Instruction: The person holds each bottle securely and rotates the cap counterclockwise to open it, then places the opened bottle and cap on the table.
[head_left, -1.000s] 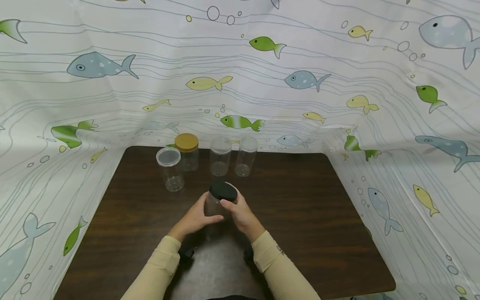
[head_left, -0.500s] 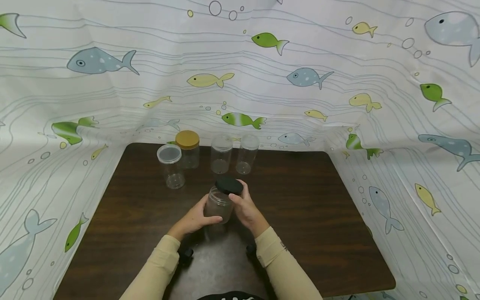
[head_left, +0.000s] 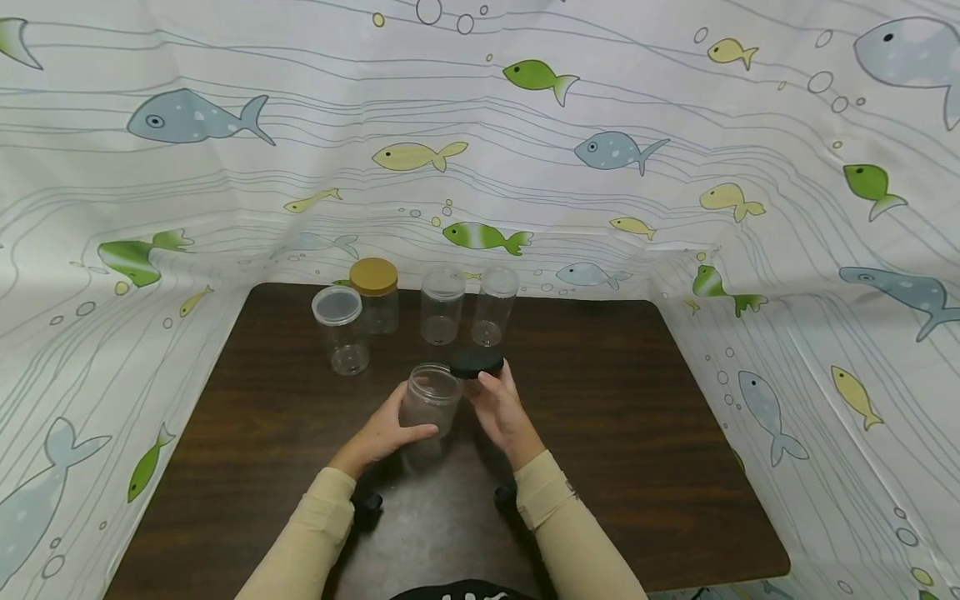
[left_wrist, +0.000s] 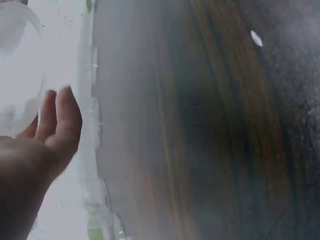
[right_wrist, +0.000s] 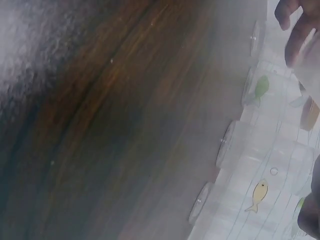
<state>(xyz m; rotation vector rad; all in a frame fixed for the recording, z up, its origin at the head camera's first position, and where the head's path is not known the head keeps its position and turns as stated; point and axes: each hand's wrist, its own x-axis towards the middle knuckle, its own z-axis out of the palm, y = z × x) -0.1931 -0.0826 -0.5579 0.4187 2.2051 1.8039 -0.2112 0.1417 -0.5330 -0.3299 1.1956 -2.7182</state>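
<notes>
Clear jar, mouth uncovered, long axis near upright, gripped by left hand over dark table. Black lid, pinched by right hand, lies just right of jar's rim; contact unclear. We find no readable label; marks on right sleeve too small.

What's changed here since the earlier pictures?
The right hand has moved the black lid rightward off the clear jar, baring its mouth. The left hand still holds the jar; neither let go. The four other jars behind stayed put.
</notes>
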